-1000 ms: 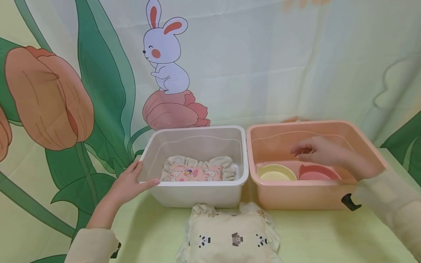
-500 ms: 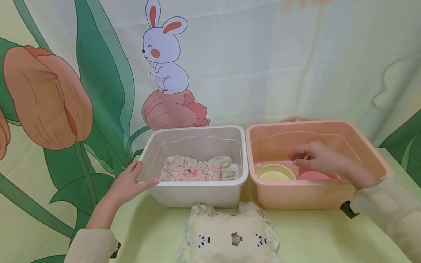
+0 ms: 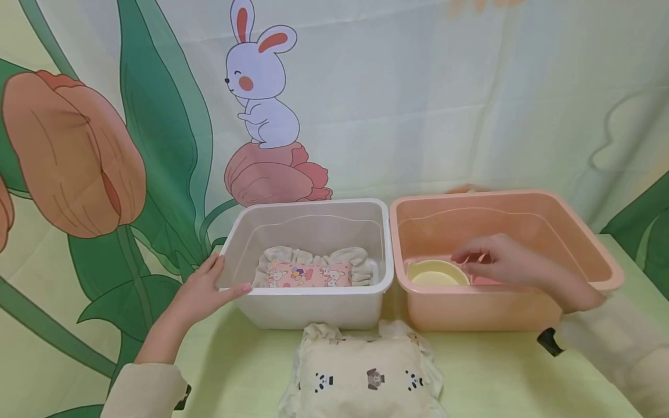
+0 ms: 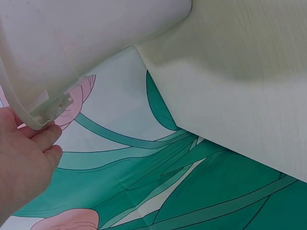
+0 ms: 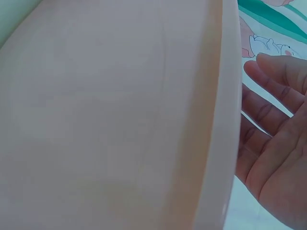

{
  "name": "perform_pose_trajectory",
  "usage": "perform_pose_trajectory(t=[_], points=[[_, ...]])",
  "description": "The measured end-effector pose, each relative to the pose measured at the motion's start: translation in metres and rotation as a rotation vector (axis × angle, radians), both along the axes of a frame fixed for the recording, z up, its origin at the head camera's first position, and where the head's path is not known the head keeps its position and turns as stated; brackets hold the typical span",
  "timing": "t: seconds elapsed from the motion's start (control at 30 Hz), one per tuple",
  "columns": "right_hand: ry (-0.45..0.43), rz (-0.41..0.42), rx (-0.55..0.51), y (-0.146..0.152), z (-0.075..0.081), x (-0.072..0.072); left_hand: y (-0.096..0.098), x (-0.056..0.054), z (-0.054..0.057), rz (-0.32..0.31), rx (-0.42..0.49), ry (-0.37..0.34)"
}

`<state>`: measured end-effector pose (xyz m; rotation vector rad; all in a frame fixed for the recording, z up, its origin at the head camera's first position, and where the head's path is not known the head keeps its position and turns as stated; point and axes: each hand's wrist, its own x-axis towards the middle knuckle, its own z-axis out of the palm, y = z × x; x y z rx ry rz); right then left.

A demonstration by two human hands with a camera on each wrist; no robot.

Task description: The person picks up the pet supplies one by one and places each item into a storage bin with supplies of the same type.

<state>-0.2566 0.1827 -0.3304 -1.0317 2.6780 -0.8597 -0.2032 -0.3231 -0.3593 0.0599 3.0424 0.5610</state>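
My left hand [image 3: 201, 293] grips the front left corner of the white plastic bin [image 3: 324, 310], its thumb over the front rim. In the left wrist view its fingers [image 4: 45, 139] curl at the rim. Inside the white bin lies a pink rabbit-print cushion [image 3: 310, 276] with cream ruffles. My right hand [image 3: 496, 261] reaches into the peach bin [image 3: 486, 313], fingers loosely bent and apart. It hangs close over a red dish [image 3: 483, 281], mostly hidden by the hand, beside a yellow dish [image 3: 439, 273]. The right wrist view shows nothing between the right fingers [image 5: 264, 108].
A cream ruffled cushion [image 3: 366, 360] with panda and dog prints lies in front of the bins on the pale green table [image 3: 502, 371]. Both bins stand side by side. Behind them hangs a cloth backdrop [image 3: 397, 98] with a rabbit and tulips.
My right hand has moved down and slightly left inside the peach bin, covering more of the red dish. My left hand stays at the white bin's corner.
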Motion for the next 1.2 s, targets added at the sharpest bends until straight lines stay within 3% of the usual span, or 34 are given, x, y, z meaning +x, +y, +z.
perform_pose_trajectory(t=[0.27, 0.77, 1.2], points=[[0.076, 0.046, -0.019, -0.002, -0.004, 0.003, 0.0, 0.0, 0.001, -0.002, -0.005, 0.0], [0.075, 0.105, -0.077, -0.01, -0.002, 0.016, 0.001, 0.0, 0.002, 0.001, -0.002, -0.012], [0.095, 0.098, -0.103, -0.016, -0.004, 0.023, 0.0, 0.0, 0.0, 0.004, -0.001, -0.017]])
